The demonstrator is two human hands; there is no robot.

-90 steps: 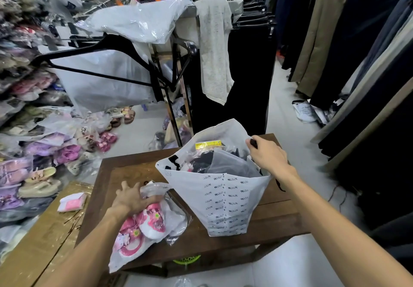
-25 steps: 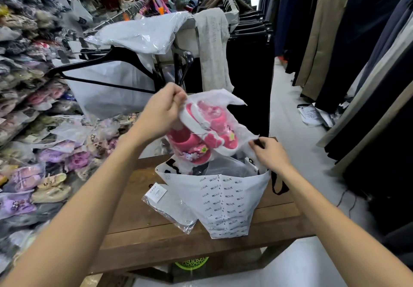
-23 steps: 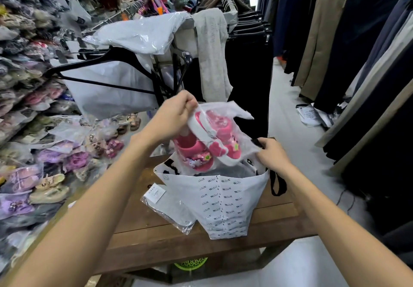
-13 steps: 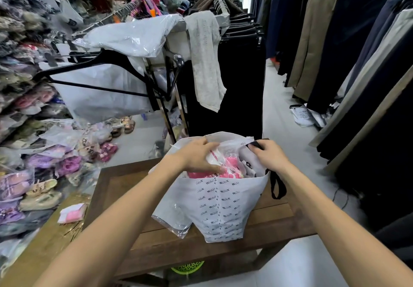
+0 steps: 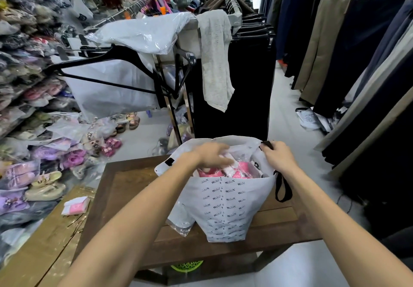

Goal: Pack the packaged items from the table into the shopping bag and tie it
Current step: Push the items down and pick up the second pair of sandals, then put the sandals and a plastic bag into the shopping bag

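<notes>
A white printed shopping bag (image 5: 225, 208) stands upright on the brown wooden table (image 5: 125, 188). Inside its mouth lies the clear packet of pink children's shoes (image 5: 242, 170). My left hand (image 5: 212, 154) rests flat on top of that packet inside the bag, fingers spread and blurred. My right hand (image 5: 277, 156) grips the bag's right rim at its black strap handle (image 5: 282, 188). A flat clear packaged item (image 5: 181, 219) lies on the table, tucked behind the bag's left side.
A small pink and white packet (image 5: 74, 206) lies on the gold-coloured surface to the left. Bagged shoes (image 5: 40, 163) pile up on the left floor. A clothes rack (image 5: 232, 74) with dark trousers stands behind the table; more trousers (image 5: 357, 52) hang on the right.
My left hand carried the pink shoe packet from the table up over the bag and lowered it inside; it now presses on it. My right hand kept its hold on the rim.
</notes>
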